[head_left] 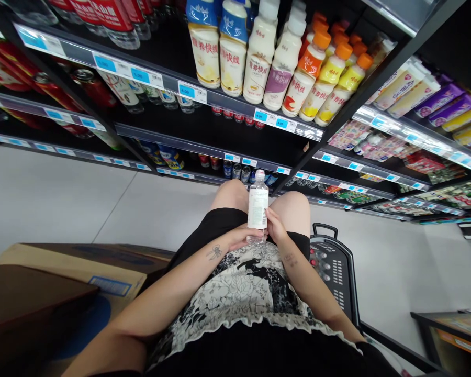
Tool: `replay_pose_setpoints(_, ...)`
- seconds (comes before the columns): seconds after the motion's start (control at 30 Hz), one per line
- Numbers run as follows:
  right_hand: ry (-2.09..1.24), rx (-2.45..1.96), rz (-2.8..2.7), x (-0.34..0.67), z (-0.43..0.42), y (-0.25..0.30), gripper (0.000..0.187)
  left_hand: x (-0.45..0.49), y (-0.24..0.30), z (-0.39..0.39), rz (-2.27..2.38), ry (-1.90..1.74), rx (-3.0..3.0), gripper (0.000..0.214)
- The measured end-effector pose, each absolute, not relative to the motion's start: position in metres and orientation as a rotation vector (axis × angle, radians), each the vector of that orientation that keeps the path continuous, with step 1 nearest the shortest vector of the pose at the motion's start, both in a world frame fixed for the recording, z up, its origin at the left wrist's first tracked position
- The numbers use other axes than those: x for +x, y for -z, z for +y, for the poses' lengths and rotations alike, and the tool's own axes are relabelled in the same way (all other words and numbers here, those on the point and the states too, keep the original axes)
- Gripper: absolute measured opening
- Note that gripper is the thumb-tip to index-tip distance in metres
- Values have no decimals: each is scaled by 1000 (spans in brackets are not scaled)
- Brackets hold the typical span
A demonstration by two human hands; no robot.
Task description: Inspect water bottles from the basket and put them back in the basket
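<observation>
A clear plastic bottle (258, 208) with a white label and a pale pinkish cap stands upright in front of my lap. The fingers of my left hand (241, 236) wrap round its lower part from the left. On the other side my right hand (275, 225) grips the bottle at the label's lower right edge. Small print on the label faces me, too fine to read. Part of each hand's fingers is hidden behind the bottle. My bare knees are just beyond it.
Ahead are shelves (220, 137) with drink bottles (232, 63) and price tags. A black shopping basket (335, 272) holding several bottles stands on the floor to my right. Open cardboard boxes (78, 262) are at my left. A low stand (451, 335) is at the lower right.
</observation>
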State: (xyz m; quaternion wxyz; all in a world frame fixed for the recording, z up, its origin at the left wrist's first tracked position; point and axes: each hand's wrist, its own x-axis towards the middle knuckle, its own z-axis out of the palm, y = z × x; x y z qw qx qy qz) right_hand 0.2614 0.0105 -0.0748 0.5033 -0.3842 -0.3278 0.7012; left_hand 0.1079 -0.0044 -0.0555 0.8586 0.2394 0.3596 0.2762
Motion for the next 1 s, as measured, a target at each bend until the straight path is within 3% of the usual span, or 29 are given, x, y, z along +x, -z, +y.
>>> replay_pose_setpoints(0.37, -1688, -889, -776, 262, 12, 76, 49, 108, 55, -3, 779, -573, 466, 68)
replay_pose_setpoints(1.0, -1698, -866, -768, 263, 12, 78, 48, 107, 51, -4, 787, -564, 492, 67)
